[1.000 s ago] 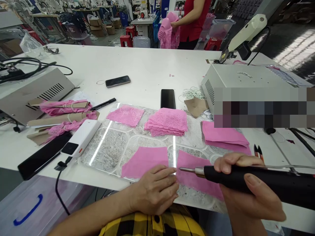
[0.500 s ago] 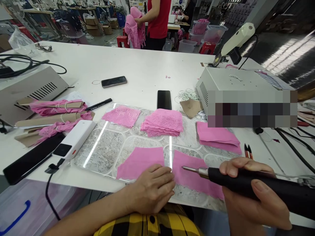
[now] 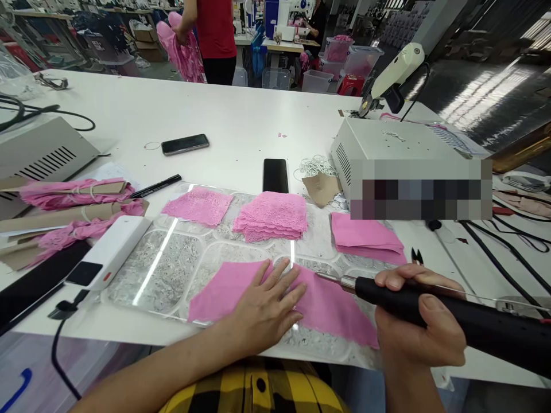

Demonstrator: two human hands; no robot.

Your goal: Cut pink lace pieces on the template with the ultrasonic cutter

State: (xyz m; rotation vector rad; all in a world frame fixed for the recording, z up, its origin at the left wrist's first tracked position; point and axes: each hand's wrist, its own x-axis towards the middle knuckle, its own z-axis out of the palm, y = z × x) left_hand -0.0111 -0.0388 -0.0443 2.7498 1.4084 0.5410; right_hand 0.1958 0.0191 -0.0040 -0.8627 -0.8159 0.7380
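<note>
My left hand lies flat with fingers spread on two pink fabric pieces, the left piece and the right piece, where their edges meet on a glass plate. My right hand grips a black hand tool with a metal tip that points left and hovers just over the right piece, close to my left fingers.
On the plate's far side lie a pink lace piece, a lace stack and a plain pink stack. Two phones, a pen, a white power bank, grey machine boxes, cables and snips surround it. A person in red stands beyond the table.
My left hand slid forward onto both pink pieces and spread its fingers. The tool stayed near the seam. The view shifted right, so everything sits further left.
</note>
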